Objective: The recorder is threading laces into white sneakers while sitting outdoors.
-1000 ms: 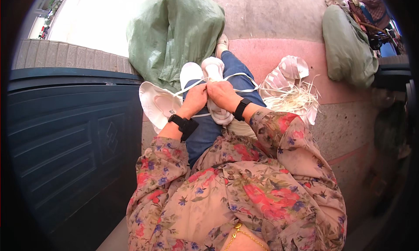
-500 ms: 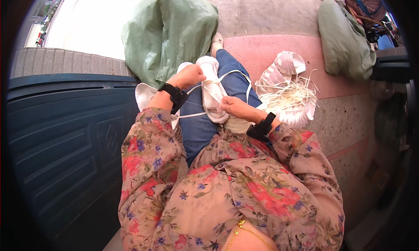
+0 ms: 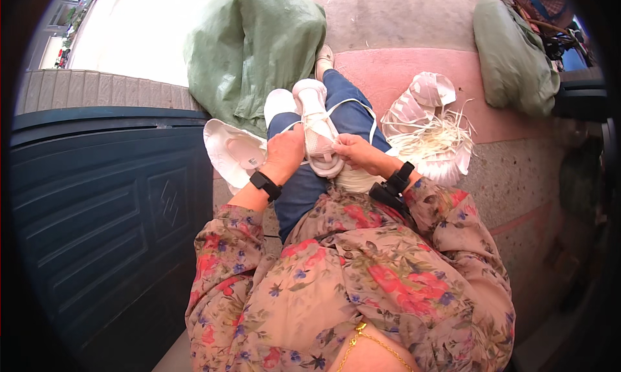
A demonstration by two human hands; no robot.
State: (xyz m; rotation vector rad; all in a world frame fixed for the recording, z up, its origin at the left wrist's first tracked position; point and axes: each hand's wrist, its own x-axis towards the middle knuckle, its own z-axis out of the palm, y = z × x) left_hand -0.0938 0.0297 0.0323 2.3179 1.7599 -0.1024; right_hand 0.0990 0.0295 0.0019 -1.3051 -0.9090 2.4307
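A white lace-up shoe (image 3: 316, 123) lies lengthwise on my lap, its toe pointing away from me. At its left side my left hand (image 3: 286, 153) is closed against the edge, fingertips partly hidden. My right hand (image 3: 359, 153) pinches a thin white shoelace (image 3: 334, 142) at the shoe's right side; the held end is too small to see well. A long loop of lace (image 3: 370, 110) arches over my right thigh. Another white shoe piece (image 3: 280, 105) rests just beyond my left hand, and a white shoe upper (image 3: 228, 153) lies at my left leg.
Right of my leg sit stacked white shoe pieces (image 3: 432, 90) and a tangle of cream laces (image 3: 435, 139). A large green sack (image 3: 255, 48) stands ahead, another green sack (image 3: 514, 55) at the far right. A dark blue panelled door (image 3: 116, 204) flanks my left.
My left hand has come down from the laces to the shoe's left edge. My right hand has moved slightly right and up, close against the shoe. The lace stretched between them is no longer seen.
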